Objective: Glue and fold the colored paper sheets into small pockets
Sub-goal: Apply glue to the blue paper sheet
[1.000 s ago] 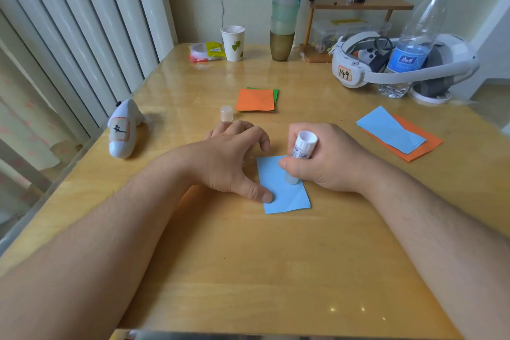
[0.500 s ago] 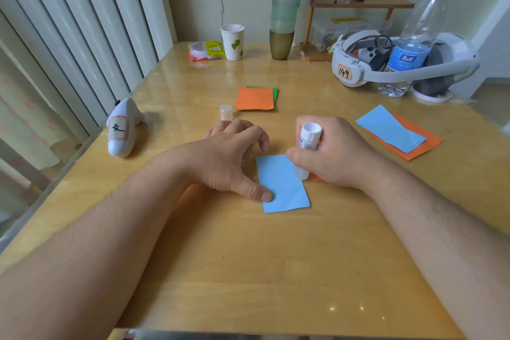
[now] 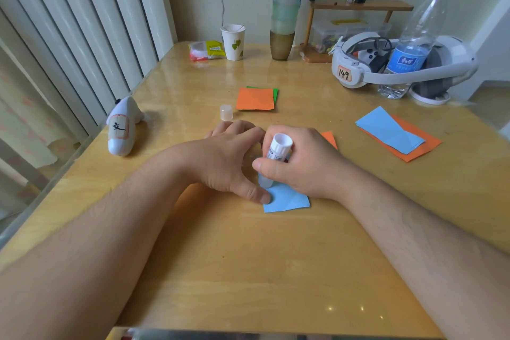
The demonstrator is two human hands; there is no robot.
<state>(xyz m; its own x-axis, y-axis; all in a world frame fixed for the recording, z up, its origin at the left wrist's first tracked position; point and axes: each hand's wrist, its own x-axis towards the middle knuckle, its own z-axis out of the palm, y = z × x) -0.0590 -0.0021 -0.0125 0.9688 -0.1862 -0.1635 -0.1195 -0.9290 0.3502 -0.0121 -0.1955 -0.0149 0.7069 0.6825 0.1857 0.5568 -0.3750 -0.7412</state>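
Both forearms and hands (image 3: 229, 163) are bare, sleeveless, without jewellery.

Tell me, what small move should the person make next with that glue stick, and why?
Probably draw the glue stick along the blue paper: the right hand grips it tip-down on the sheet, and the left hand pins the paper's edge with its thumb.

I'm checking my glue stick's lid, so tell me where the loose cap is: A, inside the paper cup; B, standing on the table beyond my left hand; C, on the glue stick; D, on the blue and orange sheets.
B: the cap stands on the table just beyond the left hand.
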